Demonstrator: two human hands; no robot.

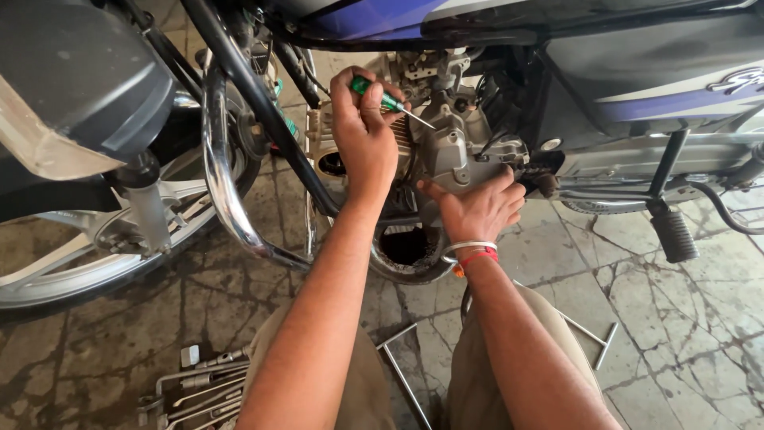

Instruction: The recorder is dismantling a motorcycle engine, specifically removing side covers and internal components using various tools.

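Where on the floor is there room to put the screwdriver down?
The bare floor at the right, past the T-handle and below the footpeg, is free. So is the patch at the left, between the front wheel and the spanners. Around the engine both hands, left and right, crowd it.

wrenches (199, 386) lie on the floor (684, 334), left of the knees.

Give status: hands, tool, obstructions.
Left hand grips green screwdriver, tip at engine. Right hand braces engine cover. Black frame tube beside left wrist.
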